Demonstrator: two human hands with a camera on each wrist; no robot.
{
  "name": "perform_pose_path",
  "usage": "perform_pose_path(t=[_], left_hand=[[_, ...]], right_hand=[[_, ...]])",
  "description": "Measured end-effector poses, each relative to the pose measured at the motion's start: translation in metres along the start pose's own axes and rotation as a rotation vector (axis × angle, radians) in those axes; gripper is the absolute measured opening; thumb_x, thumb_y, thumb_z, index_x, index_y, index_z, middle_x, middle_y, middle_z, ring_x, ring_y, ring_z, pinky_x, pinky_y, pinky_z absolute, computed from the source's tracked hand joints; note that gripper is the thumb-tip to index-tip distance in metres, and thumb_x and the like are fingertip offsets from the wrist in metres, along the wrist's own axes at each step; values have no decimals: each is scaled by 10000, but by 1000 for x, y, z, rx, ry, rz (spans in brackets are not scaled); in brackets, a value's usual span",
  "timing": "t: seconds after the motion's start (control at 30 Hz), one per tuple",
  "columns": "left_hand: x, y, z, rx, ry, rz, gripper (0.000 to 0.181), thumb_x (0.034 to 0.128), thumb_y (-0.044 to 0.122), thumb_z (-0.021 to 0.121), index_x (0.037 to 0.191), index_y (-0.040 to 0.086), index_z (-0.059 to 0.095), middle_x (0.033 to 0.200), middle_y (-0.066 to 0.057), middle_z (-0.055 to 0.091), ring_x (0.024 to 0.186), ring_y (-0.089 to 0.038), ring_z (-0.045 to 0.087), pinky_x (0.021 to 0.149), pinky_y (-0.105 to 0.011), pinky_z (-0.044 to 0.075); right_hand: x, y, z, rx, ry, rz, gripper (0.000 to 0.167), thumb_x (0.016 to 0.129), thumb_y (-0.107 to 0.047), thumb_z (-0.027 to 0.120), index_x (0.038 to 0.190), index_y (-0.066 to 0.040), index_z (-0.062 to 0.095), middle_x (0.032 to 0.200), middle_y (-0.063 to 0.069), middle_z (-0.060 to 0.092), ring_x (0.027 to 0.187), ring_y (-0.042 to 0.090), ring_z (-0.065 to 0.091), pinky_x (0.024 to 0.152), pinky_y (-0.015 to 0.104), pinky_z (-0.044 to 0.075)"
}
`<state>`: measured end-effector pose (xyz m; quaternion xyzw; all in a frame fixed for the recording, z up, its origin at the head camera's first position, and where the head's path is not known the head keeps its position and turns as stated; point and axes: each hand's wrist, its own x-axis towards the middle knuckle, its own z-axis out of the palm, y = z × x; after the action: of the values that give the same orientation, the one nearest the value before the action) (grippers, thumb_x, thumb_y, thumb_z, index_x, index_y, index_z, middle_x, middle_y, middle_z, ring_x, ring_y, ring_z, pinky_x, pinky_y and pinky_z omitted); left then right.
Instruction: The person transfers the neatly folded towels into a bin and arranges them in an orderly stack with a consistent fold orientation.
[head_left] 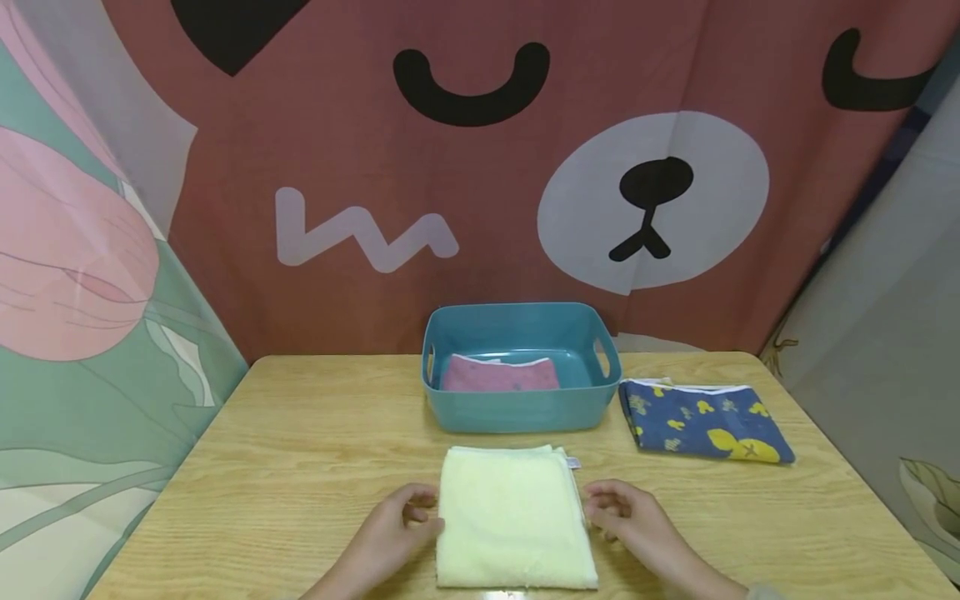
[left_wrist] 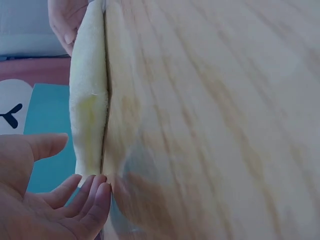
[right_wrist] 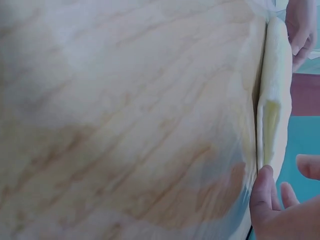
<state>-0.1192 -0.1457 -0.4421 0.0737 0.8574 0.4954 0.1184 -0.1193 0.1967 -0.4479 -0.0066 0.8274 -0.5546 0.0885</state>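
Observation:
A folded pale yellow towel lies flat on the table, with a small white tag at its far right corner. Beside its left edge is my left hand, thumb apart from loosely bent fingers. In the left wrist view, the fingertips come up to the towel's edge near the tabletop. At the opposite edge is my right hand, its fingers relaxed. The right wrist view has a fingertip at the folded layers of the towel, with the thumb held away. Neither hand grips the cloth.
Behind the towel stands a teal basket with side handle holes. A folded pink cloth is inside it. To the right lies a folded blue cloth with yellow prints. A bear-print curtain hangs behind the wooden table.

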Motion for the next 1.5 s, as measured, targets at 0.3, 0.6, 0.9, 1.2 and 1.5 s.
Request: perform_pose_path(t=[0.3, 0.6, 0.9, 1.2, 1.5], left_hand=[[5, -5, 2, -75, -38, 4, 569, 900, 254, 740, 1329, -56, 532, 1230, -158, 611, 961, -202, 608, 698, -272, 537], [9, 1, 9, -121, -37, -23, 578, 893, 166, 735, 1325, -134, 494, 1087, -97, 620, 904, -183, 590, 692, -258, 530], [14, 3, 13, -89, -91, -22, 615, 881, 119, 741, 1334, -188, 461, 984, -63, 607, 829, -172, 548, 630, -237, 501], [14, 7, 13, -87, -91, -31, 519, 886, 138, 738, 1259, -154, 526, 1016, -81, 619, 890, -192, 593, 734, -328, 543], [17, 4, 12, -105, -96, -26, 497, 900, 124, 725, 1263, -150, 525, 989, -67, 612, 859, -176, 582, 698, -292, 536]], right_hand=[[5, 1, 7, -12, 17, -5, 464, 889, -97, 730, 1255, 130, 556, 995, 102, 657, 787, 188, 601, 580, 304, 535], [6, -2, 14, -90, 67, 16, 584, 818, -103, 798, 1280, 138, 536, 1016, 99, 650, 796, 181, 581, 573, 284, 516], [10, -10, 19, -210, 37, 32, 640, 761, -108, 846, 1281, 130, 561, 885, 39, 620, 750, 171, 543, 615, 292, 482], [14, -10, 18, -172, -37, -1, 549, 804, -60, 803, 1238, 179, 567, 824, 48, 581, 733, 185, 511, 586, 278, 455], [14, -7, 21, -87, -51, -34, 560, 810, -47, 797, 1240, 201, 538, 930, 79, 639, 803, 186, 546, 665, 279, 492]])
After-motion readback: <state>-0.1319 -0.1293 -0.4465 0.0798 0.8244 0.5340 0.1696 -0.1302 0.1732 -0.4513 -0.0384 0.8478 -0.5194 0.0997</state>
